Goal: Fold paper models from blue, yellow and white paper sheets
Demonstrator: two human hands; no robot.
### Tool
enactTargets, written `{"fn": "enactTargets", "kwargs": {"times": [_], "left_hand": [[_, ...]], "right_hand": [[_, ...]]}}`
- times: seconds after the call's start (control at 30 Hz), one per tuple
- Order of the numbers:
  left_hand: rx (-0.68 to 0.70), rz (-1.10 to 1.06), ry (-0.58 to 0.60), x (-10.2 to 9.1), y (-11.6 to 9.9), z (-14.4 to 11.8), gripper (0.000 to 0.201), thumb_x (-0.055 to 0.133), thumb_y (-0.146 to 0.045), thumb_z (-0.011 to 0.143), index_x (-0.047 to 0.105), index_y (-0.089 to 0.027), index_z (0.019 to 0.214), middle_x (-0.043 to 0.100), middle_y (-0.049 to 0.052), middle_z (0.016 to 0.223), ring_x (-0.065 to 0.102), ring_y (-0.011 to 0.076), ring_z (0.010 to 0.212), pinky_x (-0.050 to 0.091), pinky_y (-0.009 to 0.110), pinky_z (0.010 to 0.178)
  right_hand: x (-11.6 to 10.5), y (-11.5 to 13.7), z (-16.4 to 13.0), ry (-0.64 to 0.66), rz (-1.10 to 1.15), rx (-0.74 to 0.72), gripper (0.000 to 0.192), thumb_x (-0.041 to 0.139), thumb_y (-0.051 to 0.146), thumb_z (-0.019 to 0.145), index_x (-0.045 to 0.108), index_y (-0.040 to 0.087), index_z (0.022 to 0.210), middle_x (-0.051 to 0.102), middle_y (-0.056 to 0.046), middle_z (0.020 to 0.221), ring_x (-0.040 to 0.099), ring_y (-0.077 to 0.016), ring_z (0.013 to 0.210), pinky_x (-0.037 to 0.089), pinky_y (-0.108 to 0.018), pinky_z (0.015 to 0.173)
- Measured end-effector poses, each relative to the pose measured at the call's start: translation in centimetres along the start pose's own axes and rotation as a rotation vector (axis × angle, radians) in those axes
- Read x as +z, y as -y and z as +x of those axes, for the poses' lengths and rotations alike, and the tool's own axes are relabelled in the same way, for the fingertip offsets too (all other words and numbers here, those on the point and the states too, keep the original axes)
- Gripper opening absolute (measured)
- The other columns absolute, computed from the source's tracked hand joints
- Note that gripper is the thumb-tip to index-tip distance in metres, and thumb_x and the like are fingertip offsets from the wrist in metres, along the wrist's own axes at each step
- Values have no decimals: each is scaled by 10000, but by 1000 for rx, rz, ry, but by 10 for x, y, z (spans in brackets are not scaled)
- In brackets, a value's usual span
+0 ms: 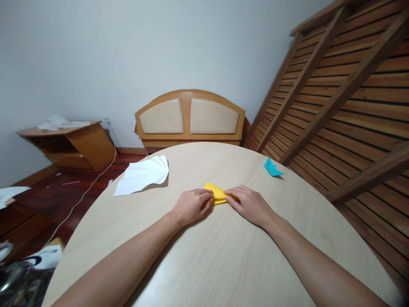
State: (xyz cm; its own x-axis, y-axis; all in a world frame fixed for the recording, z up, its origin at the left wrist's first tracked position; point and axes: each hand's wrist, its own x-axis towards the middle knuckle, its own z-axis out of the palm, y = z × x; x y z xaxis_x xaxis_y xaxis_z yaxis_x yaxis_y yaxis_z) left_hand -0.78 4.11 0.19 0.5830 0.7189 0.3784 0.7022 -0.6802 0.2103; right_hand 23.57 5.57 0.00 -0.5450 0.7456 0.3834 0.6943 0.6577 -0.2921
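A folded piece of yellow paper (217, 194) lies near the middle of the round table, with layers showing along its near edge. My left hand (194, 205) grips its left end, fingers closed together over the paper. At the right end, my right hand (247, 204) pinches the paper between thumb and fingers. Parts of both ends are hidden under the fingertips. To the right, farther back, sits a small blue folded-paper boat (272, 168), apart from both hands. A creased white sheet of paper (143, 175) rests to the left.
The pale wooden table (204, 264) has a curved edge all round. Beyond it stands a headboard (190, 115) against the wall. Wooden slatted panels (345, 111) lean at the right. A low cabinet (83, 147) with papers on top and a white cable (86, 194) are at the left.
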Motion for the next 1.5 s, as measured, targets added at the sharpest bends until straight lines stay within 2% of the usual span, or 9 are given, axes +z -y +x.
{"fn": "enactTargets", "kwargs": {"times": [0.33, 0.57, 0.8, 0.9, 1.0, 1.1, 1.33, 1.4, 1.5], "left_hand": [[39, 49, -43, -1, 1, -2, 218, 564, -353, 956, 704, -214, 1049, 750, 54, 1110, 706, 230, 989, 585, 350, 844], [35, 132, -84, 2, 4, 1, 190, 587, -142, 903, 714, -202, 1030, 750, 62, 1087, 699, 222, 934, 581, 342, 801], [36, 214, -87, -1, 4, 1, 161, 605, -155, 930, 728, -185, 1029, 761, 78, 1014, 685, 240, 901, 580, 363, 769], [63, 196, -115, -2, 5, 0, 211, 612, -164, 933, 720, -190, 1113, 763, 85, 1068, 701, 243, 933, 589, 378, 796], [115, 133, -184, -1, 7, -1, 258, 584, -169, 949, 709, -196, 1173, 756, 94, 1123, 719, 242, 985, 600, 400, 849], [166, 52, -273, 1, 9, -2, 283, 557, -158, 955, 705, -191, 1194, 749, 103, 1154, 719, 248, 1054, 603, 425, 901], [93, -128, -432, 7, 10, -4, 319, 486, -74, 952, 706, -206, 1142, 749, 71, 1169, 735, 195, 1043, 631, 342, 871], [56, -170, -452, 8, 10, -3, 294, 490, -92, 965, 708, -204, 1128, 749, 67, 1171, 741, 192, 1027, 635, 332, 863], [9, -219, -482, 10, 9, -1, 270, 495, -125, 981, 711, -206, 1121, 741, 64, 1188, 747, 203, 1012, 642, 360, 864]], "right_hand": [[-3, 6, 1, 3, -145, -83, 258, 476, 252, 1014, 731, 217, 993, 778, -63, 971, 704, -236, 895, 536, -369, 778], [-8, 18, 2, -26, -163, -142, 242, 478, 220, 1001, 719, 205, 980, 770, -75, 959, 689, -236, 874, 511, -366, 767], [-5, 29, 3, 21, -109, -112, 204, 516, 240, 976, 709, 209, 919, 757, -66, 895, 690, -226, 851, 506, -346, 767], [-4, 32, 2, -6, -13, -67, 182, 588, 318, 935, 686, 214, 1048, 749, -75, 1011, 688, -243, 939, 528, -375, 835], [-2, 33, 1, -45, 95, -58, 431, 640, 370, 882, 591, 216, 1282, 684, -103, 1252, 640, -264, 1135, 507, -430, 984], [2, 32, -1, -28, 154, -63, 613, 647, 404, 868, 482, 218, 1428, 593, -125, 1407, 562, -280, 1278, 441, -478, 1093], [10, 24, -2, 10, 418, 51, 698, 547, 497, 959, 308, 226, 1556, 348, -145, 1606, 336, -293, 1474, 296, -542, 1199], [10, 21, -3, 4, 537, 86, 730, 555, 518, 954, 281, 231, 1567, 307, -148, 1625, 334, -305, 1474, 315, -546, 1186], [9, 18, -4, -4, 719, 99, 797, 576, 576, 926, 261, 231, 1572, 336, -162, 1608, 397, -323, 1434, 361, -548, 1157]]}}
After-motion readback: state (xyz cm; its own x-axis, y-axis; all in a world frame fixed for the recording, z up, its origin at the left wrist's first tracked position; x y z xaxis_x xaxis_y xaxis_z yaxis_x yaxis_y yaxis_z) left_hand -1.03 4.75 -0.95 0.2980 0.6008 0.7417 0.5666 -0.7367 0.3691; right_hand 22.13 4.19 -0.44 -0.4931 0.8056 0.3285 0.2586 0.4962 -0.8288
